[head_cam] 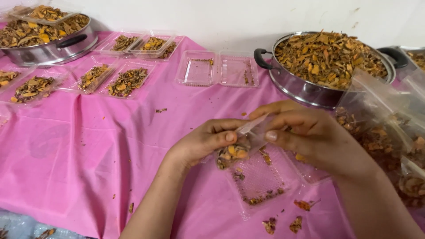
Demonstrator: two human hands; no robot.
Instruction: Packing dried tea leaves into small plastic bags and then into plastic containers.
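A pink cloth point(102, 146) covers the table against a plain pale wall, strewn with crumbs of dried orange-brown chips. At centre frame, the left hand point(203, 141) and right hand point(305, 132) meet over a small clear plastic bag point(241, 144), both pinching it near its mouth: the left thumb and fingers grip one side, the right thumb and fingers the other. The bag hangs between them, its long axis slanting from upper right down to lower left, its filled bottom sagging toward the left hand, which sits nearer the load. Directly below lies an open clear clamshell tray point(259, 181), nearly bare. A steel pot point(305, 86) heaped with chips stands at upper right, just beyond the right hand; another steel pan point(48, 48) sits at upper left, with filled trays point(126, 82) between. Packed bags point(394, 132) crowd the right edge.
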